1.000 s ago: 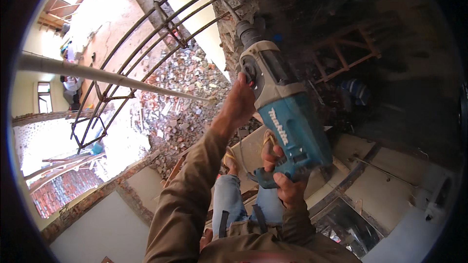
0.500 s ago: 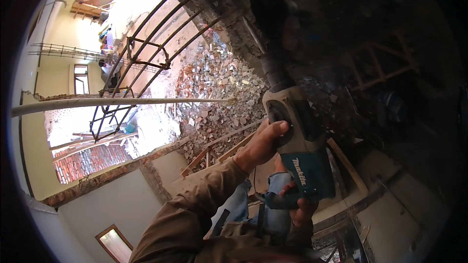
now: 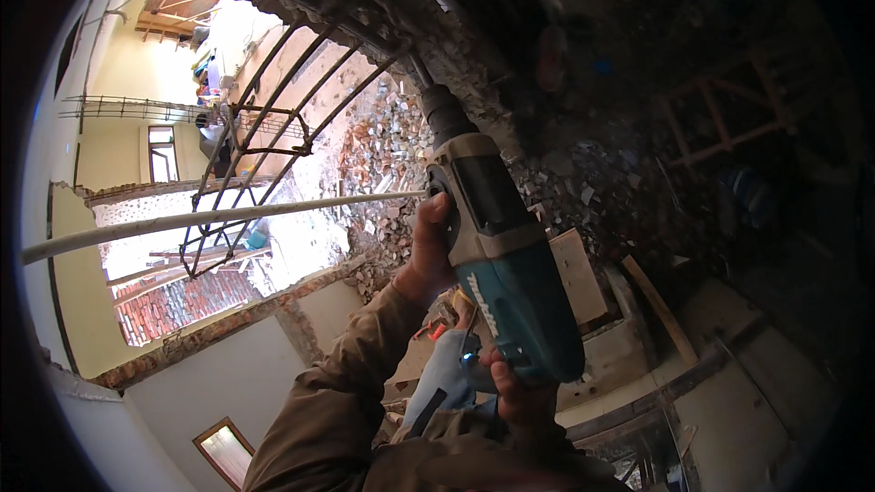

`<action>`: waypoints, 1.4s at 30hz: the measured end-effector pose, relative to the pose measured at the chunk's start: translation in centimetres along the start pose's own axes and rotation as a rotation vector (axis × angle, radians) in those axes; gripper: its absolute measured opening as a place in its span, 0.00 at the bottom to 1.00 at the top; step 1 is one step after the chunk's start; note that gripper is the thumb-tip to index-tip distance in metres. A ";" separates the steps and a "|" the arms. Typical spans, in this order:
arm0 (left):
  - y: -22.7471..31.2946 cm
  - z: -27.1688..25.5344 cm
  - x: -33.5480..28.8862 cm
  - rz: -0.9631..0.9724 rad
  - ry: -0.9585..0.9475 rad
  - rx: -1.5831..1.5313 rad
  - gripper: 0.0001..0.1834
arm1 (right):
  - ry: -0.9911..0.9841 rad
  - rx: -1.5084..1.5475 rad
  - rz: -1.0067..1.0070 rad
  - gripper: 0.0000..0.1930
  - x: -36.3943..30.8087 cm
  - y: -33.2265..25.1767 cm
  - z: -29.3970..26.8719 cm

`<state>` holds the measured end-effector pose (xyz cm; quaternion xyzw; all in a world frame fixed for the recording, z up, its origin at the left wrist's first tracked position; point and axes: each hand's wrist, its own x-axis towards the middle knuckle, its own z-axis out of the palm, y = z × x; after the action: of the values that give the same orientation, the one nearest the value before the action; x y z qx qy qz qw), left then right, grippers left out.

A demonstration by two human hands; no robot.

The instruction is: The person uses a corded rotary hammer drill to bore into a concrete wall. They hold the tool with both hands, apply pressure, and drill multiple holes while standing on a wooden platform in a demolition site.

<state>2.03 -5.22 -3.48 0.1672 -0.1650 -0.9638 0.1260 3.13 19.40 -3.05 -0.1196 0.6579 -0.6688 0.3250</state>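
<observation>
While the person stood there in a brown jacket (image 3: 319,401) and faded jeans (image 3: 436,392), both hands were full with one chunky teal and beige hammer drill (image 3: 506,255). The right hand (image 3: 521,394) was down at the back end, fingers curled in round the rear handle, though the body hid a good part of that grip from me. Left arm reached up and forward, elbow bent, with the left hand (image 3: 431,244) closed against the side of the beige front housing, thumb lying up along it. Couldn't see where those fingertips ended up underneath.

Writing-wise, there was pale lettering (image 3: 483,305) running down the teal side, and a little bluish light glowed by the rear handle. The drill sat slantwise above the person's legs, nose pointing away, and its bit (image 3: 420,70) ran up to the ragged broken concrete (image 3: 456,64) right by the ends of a bent rebar cage (image 3: 273,128). Too dark there for me to tell if the tip was touching.

A long pale pole (image 3: 228,216) crossed in front of the cage and vanished behind the drill. Below lay heaps of rubble (image 3: 378,137), with a loose timber plank (image 3: 661,310) off to the right. Further out I spotted stacked red bricks (image 3: 173,307) and a small teal thing (image 3: 259,235), maybe a bucket, too far to see into.
</observation>
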 end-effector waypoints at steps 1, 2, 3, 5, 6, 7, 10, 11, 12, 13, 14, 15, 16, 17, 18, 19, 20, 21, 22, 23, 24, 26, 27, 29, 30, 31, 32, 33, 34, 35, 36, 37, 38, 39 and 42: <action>0.3 0.1 -0.1 -0.019 0.008 -0.030 0.32 | 0.004 0.091 0.088 0.18 0.1 0.2 0.5; 0.4 0.2 -0.1 -0.035 0.080 0.064 0.31 | -0.046 0.170 0.109 0.18 0.6 0.5 0.6; 0.3 0.2 0.2 -0.039 0.157 0.152 0.30 | -0.013 0.380 0.219 0.18 1.1 1.0 0.9; -0.5 0.1 1.1 -0.018 0.341 0.333 0.27 | -0.049 0.789 0.419 0.19 2.8 2.7 0.0; -0.7 -0.3 1.8 -0.001 0.341 0.421 0.26 | -0.057 0.837 0.437 0.19 3.8 3.9 -0.3; -0.7 -0.7 2.4 0.004 0.342 0.505 0.25 | -0.067 0.884 0.458 0.20 5.0 5.4 -0.5; -0.3 -2.4 3.4 0.042 0.320 0.673 0.24 | -0.078 1.020 0.465 0.19 6.1 8.9 -0.3; 0.0 -2.9 3.2 0.027 0.310 0.713 0.25 | -0.109 1.093 0.436 0.18 6.1 9.8 -0.1; 0.1 -3.3 2.9 0.010 0.298 0.751 0.26 | -0.068 1.085 0.478 0.18 6.1 10.4 0.0; 0.0 -3.6 2.5 0.005 0.340 0.752 0.28 | -0.063 1.106 0.488 0.19 6.1 10.9 0.0; -0.2 -3.8 1.9 -0.002 0.381 0.751 0.30 | -0.076 1.140 0.476 0.20 5.9 11.1 0.1; -0.6 -3.8 1.4 0.040 0.365 0.716 0.31 | -0.041 1.147 0.500 0.21 5.8 11.2 0.1; -1.1 -3.7 0.6 -0.063 0.367 0.829 0.35 | -0.057 1.140 0.504 0.21 5.7 11.1 0.0; -2.1 -3.3 -1.1 -0.124 0.314 0.910 0.39 | -0.045 1.133 0.513 0.20 5.7 11.0 -0.1; -3.1 -2.8 -2.8 -0.186 0.260 0.994 0.43 | -0.055 1.160 0.508 0.20 5.7 10.8 -0.2; -3.8 -2.3 -4.7 -0.302 0.131 1.336 0.47 | -0.058 1.153 0.511 0.19 6.0 10.7 -0.1; -4.7 -1.8 -6.5 -0.515 0.021 1.696 0.51 | -0.080 1.178 0.509 0.18 6.2 10.7 -0.1; -5.8 -1.4 -8.0 -0.457 0.000 1.726 0.51 | -0.104 1.202 0.504 0.18 6.5 10.9 0.0; -6.9 -1.2 -9.0 -0.479 0.004 1.786 0.51 | -0.166 1.250 0.485 0.17 6.9 11.2 0.2; -8.0 -1.3 -9.7 -0.501 0.007 1.847 0.51 | -0.133 1.215 0.446 0.16 7.2 11.6 0.4; -8.9 -1.6 -9.7 -0.434 0.056 1.903 0.46 | -0.100 1.131 0.443 0.17 7.6 12.2 0.5; -10.5 -2.9 -9.1 -0.301 0.158 2.001 0.36 | -0.114 1.040 0.397 0.18 8.0 13.6 0.5; -11.1 -3.6 -8.6 -0.337 0.229 2.019 0.31 | -0.156 1.091 0.359 0.18 8.5 14.4 0.5; -12.0 -5.3 -7.7 -0.410 0.376 2.047 0.23 | -0.113 0.998 0.332 0.18 8.9 16.0 0.4; -12.3 -6.1 -7.4 -0.348 0.378 2.075 0.20 | -0.116 0.983 0.308 0.18 9.3 16.8 0.5; -12.6 -6.8 -7.1 -0.286 0.383 2.094 0.18 | -0.139 0.981 0.297 0.18 9.9 17.7 0.5; -13.1 -7.6 -6.8 -0.236 0.404 2.121 0.15 | -0.176 0.993 0.296 0.19 10.7 18.6 0.6; -13.5 -8.4 -5.8 -0.300 0.458 2.098 0.15 | -0.240 1.017 0.276 0.19 11.7 19.6 0.6; -14.0 -9.1 -4.8 -0.372 0.534 2.084 0.15 | -0.201 1.067 0.433 0.20 12.6 20.7 0.7; -14.2 -9.7 -4.1 -0.427 0.605 2.062 0.15 | -0.190 1.132 0.567 0.20 13.8 21.7 1.0; -14.1 -10.0 -3.8 -0.390 0.621 2.102 0.17 | -0.126 1.183 0.745 0.21 15.1 22.6 1.5; -14.1 -10.0 -3.9 -0.353 0.634 2.131 0.18 | -0.198 1.167 0.692 0.21 15.2 23.3 1.7; -13.7 -9.9 -3.7 -0.380 0.662 2.143 0.19 | -0.204 1.170 0.590 0.21 15.3 23.6 2.2; -13.8 -9.3 -4.3 -0.360 0.660 2.116 0.16 | -0.146 1.137 0.543 0.22 14.2 23.6 2.0; -13.4 -6.7 -7.0 -0.464 0.495 2.062 0.20 | 0.076 0.781 0.274 0.23 9.0 21.1 1.8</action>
<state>8.39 7.22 -12.29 0.4094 -0.8298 -0.3013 -0.2305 3.17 14.23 -25.48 0.1262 0.3760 -0.8227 0.4072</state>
